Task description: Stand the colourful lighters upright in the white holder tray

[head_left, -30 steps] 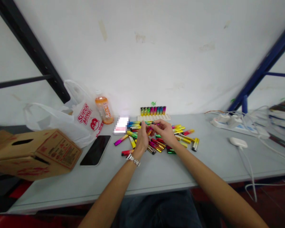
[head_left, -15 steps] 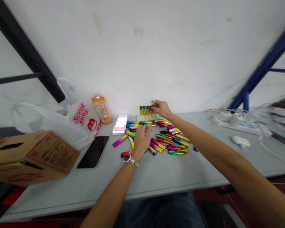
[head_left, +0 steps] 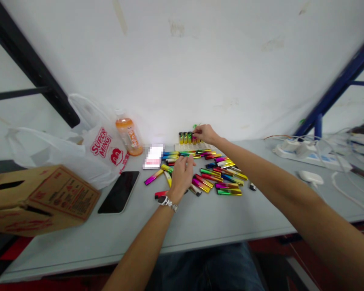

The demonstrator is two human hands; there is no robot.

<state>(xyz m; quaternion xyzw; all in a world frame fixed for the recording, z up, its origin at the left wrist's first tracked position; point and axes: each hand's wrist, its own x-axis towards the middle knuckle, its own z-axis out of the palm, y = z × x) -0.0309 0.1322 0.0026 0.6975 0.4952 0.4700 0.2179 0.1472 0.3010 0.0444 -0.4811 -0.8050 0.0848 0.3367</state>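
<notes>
Shiny two-tone lighters (head_left: pixel 202 184) lie in a loose pile on the grey table. Behind them a pale tray with a grid of slots (head_left: pixel 182 147) stands by the wall, and several lighters (head_left: pixel 185 138) are upright in its back row. My right hand (head_left: pixel 204 134) is at the right end of that row, its thumb and fingers pinched on the top of a pink-and-yellow lighter (head_left: pixel 194 138), partly hidden by the hand. My left hand (head_left: pixel 183 174), with a silver watch at the wrist, hovers over or rests on the pile, fingers loosely apart, nothing visible in them.
On the left are a cardboard box (head_left: pixel 48 198), a white plastic bag (head_left: pixel 94 153), an orange drink bottle (head_left: pixel 129 135), a dark phone (head_left: pixel 119 192) and a blurred-out white rectangle (head_left: pixel 154 157). A white power strip (head_left: pixel 315 155) with cables and a white charger (head_left: pixel 311 178) lie right.
The view has shifted slightly. Both hands stay nearly in place, the right one still pinching at the row of upright lighters.
</notes>
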